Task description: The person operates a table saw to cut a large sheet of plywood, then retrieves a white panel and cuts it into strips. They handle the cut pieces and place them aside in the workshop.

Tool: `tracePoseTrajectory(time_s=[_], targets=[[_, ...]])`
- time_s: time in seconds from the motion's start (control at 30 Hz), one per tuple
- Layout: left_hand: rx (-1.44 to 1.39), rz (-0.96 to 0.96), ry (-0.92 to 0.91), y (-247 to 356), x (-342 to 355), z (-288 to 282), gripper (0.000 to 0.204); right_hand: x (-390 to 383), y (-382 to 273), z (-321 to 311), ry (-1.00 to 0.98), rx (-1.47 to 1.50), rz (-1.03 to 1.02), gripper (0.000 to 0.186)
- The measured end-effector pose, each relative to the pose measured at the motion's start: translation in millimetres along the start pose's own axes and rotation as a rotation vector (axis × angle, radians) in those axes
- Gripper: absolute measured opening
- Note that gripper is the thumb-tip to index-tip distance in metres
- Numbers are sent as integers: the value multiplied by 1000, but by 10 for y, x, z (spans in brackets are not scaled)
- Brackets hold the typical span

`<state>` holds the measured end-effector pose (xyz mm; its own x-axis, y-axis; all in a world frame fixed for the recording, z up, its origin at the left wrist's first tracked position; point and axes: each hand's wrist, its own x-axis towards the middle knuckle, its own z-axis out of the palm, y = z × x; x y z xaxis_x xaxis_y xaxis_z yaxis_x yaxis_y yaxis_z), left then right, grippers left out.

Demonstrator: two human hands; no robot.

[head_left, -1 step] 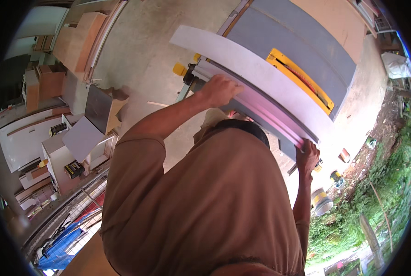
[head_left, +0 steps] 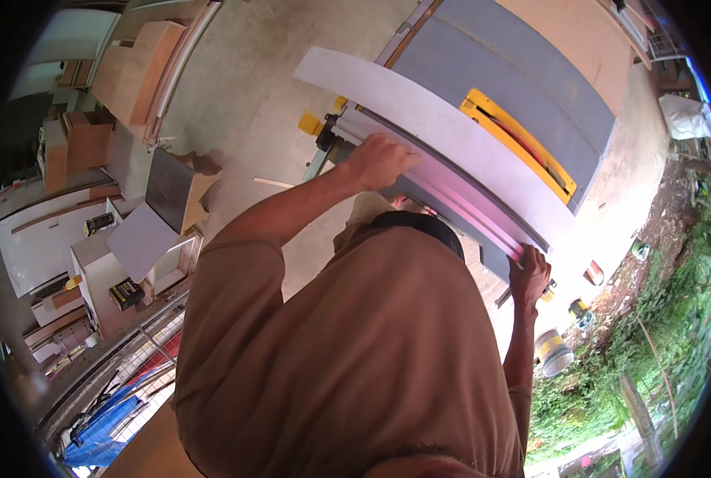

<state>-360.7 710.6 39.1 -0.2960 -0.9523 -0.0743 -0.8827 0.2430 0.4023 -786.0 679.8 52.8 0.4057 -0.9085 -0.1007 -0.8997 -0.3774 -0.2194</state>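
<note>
A table saw with a grey top stands in front of me, a yellow insert set around its blade slot. A long white board lies across the near part of the top. Along the board's near side runs a long metal rip fence, tinted pink by the light. My left hand is closed over the fence toward its left end, fingers together and partly hidden. At the right end, my right hand wraps around the fence, its thumb side against the end.
Yellow-and-black knobs stick out at the saw's left. Wooden cabinet parts and a white open box stand at left. A bucket sits at right, beside green plants. A wood panel adjoins the saw's far side.
</note>
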Motion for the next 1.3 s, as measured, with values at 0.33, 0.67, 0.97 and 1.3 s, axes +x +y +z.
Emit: tracePoseTrajectory(time_s=[0.33,0.67,0.97,1.3], targets=[[-499,-509,478,-793,-284,-553,39,-323,925,-202,263,503,509,52],[-1170,-1069,423,-1314,-775,-59,44,-654,1441,573,303,1081,995,58],[-1563,-903,619,-1478,-1054,263,70,-705,1285,728,582,1581,947,79],[-1680,-892,601,-1571,-1080,742,69,-861,1489,1282,547,1485,913,33]])
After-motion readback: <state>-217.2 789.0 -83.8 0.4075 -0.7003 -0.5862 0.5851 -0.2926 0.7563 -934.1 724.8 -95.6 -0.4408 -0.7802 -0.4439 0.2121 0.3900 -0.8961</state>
